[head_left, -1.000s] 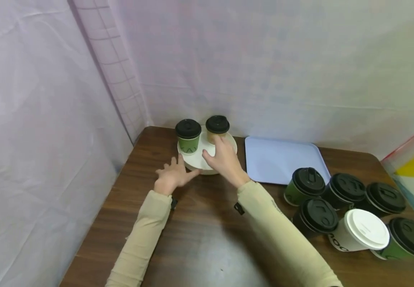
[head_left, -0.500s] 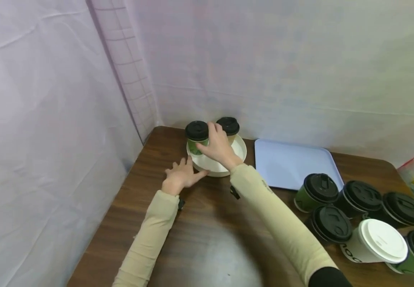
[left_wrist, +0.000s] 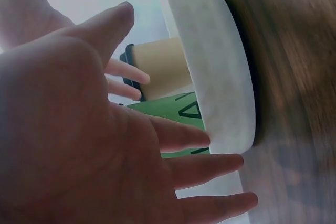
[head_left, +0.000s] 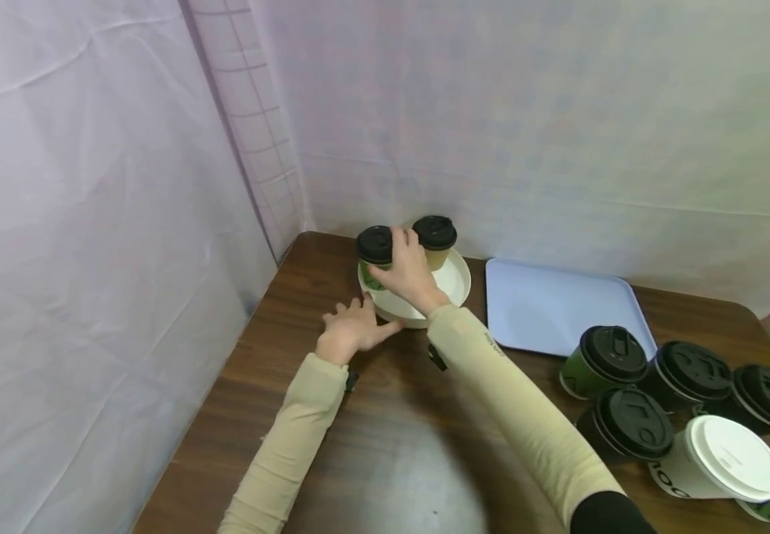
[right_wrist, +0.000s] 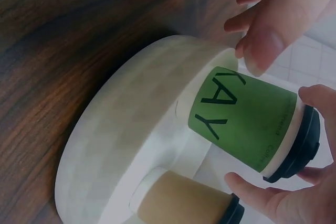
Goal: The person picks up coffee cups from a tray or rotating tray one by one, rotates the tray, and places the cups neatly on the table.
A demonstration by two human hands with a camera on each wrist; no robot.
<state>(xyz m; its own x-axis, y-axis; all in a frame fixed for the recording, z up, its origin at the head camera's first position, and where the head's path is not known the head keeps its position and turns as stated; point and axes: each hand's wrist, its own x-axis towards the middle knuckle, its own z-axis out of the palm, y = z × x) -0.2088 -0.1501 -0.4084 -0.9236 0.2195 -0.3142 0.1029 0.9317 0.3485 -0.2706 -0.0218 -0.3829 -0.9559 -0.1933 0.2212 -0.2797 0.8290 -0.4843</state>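
Observation:
A white round plate [head_left: 453,280] stands at the table's far left corner with two black-lidded cups on it. My right hand [head_left: 395,263] grips the green cup [head_left: 373,251] just below its lid; its fingers [right_wrist: 294,203] curl round the green cup [right_wrist: 247,116]. The tan cup [head_left: 435,239] stands beside it, untouched, and the tan cup [right_wrist: 184,203] shows at the bottom of the right wrist view. My left hand [head_left: 357,328] lies flat on the table, and its straight fingers [left_wrist: 210,166] touch the plate's rim [left_wrist: 220,77].
A light blue tray [head_left: 558,308] lies right of the plate. Several lidded cups [head_left: 625,423], one with a white lid [head_left: 725,456], crowd the table's right side. Purple cloth walls close in at the left and back. Brown tabletop [head_left: 385,452] is in front.
My right hand has moved left from beside the tan cup to the green cup and closed round it. The left hand has stayed at the plate's rim.

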